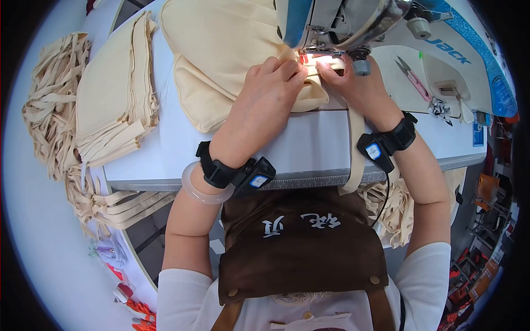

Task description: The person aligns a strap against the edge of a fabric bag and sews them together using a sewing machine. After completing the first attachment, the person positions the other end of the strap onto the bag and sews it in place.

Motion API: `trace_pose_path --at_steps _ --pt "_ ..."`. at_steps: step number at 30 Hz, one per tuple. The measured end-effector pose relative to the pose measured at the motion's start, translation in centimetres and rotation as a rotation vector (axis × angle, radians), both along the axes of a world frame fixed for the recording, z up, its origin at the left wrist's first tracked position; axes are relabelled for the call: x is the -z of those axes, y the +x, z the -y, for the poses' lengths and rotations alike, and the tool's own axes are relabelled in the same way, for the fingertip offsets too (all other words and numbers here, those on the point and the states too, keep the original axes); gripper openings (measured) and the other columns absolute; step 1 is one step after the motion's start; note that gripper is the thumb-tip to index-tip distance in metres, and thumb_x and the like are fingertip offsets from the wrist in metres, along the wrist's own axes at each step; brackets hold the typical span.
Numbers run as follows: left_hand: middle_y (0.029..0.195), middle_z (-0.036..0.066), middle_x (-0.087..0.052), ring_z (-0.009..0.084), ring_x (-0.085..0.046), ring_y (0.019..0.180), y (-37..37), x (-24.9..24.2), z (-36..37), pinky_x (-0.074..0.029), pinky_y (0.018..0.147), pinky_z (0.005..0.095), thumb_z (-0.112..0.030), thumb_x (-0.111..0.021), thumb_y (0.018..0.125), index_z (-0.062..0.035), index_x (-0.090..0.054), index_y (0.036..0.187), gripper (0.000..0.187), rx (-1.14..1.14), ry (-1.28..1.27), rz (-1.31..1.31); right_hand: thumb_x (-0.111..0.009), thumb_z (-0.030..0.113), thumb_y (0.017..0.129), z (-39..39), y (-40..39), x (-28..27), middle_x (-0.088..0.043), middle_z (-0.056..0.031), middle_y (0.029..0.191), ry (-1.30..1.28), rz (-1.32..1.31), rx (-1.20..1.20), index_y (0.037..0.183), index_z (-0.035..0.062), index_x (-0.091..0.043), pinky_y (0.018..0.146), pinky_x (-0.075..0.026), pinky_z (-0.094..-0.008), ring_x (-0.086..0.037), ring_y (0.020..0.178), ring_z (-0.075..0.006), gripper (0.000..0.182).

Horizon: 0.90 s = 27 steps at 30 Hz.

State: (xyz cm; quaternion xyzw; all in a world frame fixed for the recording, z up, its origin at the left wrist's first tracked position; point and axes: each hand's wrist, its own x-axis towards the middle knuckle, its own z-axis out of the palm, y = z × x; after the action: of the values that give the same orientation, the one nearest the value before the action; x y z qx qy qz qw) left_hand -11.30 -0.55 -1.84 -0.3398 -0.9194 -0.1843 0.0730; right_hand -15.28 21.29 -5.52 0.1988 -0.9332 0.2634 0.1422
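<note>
Wears brown apron [302, 254] at front edge of counter [309, 143], holding cream fabric [221, 47] in left fingers [292, 70] and right fingers [328, 73].

The cloth [215, 44] is cream, the apron [298, 256] brown.

Sewing workshop, by look of it. Industrial-type sewing machine [469, 71] marked JACK, bright light [327, 58] under its head; white worktable [314, 144] with ruler scale [309, 180] along front edge. Stack of cream cloth panels [110, 88] and heap of cloth straps [52, 105] at left, suggesting batch work. Pink-handled scissors [418, 85] near machine. Worker [185, 292] wears brown apron [301, 256].
</note>
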Motion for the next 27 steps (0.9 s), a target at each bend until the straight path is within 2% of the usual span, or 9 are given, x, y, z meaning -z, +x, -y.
trace_pose_path --at_steps 5,8,12,15,27 --pt "0.111 0.009 -0.062 0.0283 -0.056 0.107 0.0 0.1 0.4 -0.043 0.097 0.0401 0.005 -0.058 0.079 -0.0029 -0.064 0.121 0.043 0.034 0.051 0.014 -0.076 0.045 0.082 -0.4 -0.6 0.6 -0.068 -0.0245 0.081 -0.053 0.088 0.009 0.081 -0.0050 -0.070 0.071 -0.054 -0.0472 -0.066 0.078 -0.0420 0.051" --pt "0.115 0.010 -0.062 0.0287 -0.056 0.109 0.0 0.2 0.8 -0.043 0.100 0.0409 0.006 -0.062 0.077 -0.0061 -0.066 0.125 0.049 0.060 0.085 0.036 -0.077 0.045 0.082 -0.1 -0.4 -0.2 -0.068 -0.0242 0.082 -0.264 0.164 0.017 0.080 -0.0035 -0.070 0.071 -0.054 -0.0471 -0.066 0.079 -0.0418 0.049" --pt "0.131 0.009 -0.060 0.0340 -0.054 0.117 0.4 -0.1 0.9 -0.044 0.104 0.0427 0.008 -0.070 0.069 -0.0169 -0.065 0.134 0.070 0.054 0.083 0.102 -0.078 0.044 0.081 -0.4 -0.3 0.3 -0.067 -0.0256 0.079 -0.057 0.007 -0.010 0.079 -0.0060 -0.069 0.072 -0.053 -0.0468 -0.066 0.078 -0.0420 0.051" --pt "0.134 0.009 -0.058 0.0351 -0.053 0.122 0.4 -0.3 1.0 -0.043 0.107 0.0429 0.005 -0.071 0.069 -0.0181 -0.065 0.135 0.070 0.053 0.076 0.131 -0.078 0.045 0.080 -0.6 -0.3 1.3 -0.067 -0.0258 0.077 0.001 -0.042 0.016 0.079 -0.0070 -0.069 0.073 -0.053 -0.0466 -0.065 0.079 -0.0417 0.053" --pt "0.134 0.009 -0.058 0.0338 -0.052 0.124 0.3 -0.3 1.1 -0.043 0.107 0.0429 0.006 -0.071 0.068 -0.0189 -0.065 0.136 0.072 0.054 0.069 0.142 -0.078 0.048 0.079 -0.5 -0.3 1.2 -0.067 -0.0242 0.075 -0.006 -0.015 0.037 0.077 -0.0086 -0.069 0.071 -0.053 -0.0466 -0.065 0.076 -0.0412 0.057"
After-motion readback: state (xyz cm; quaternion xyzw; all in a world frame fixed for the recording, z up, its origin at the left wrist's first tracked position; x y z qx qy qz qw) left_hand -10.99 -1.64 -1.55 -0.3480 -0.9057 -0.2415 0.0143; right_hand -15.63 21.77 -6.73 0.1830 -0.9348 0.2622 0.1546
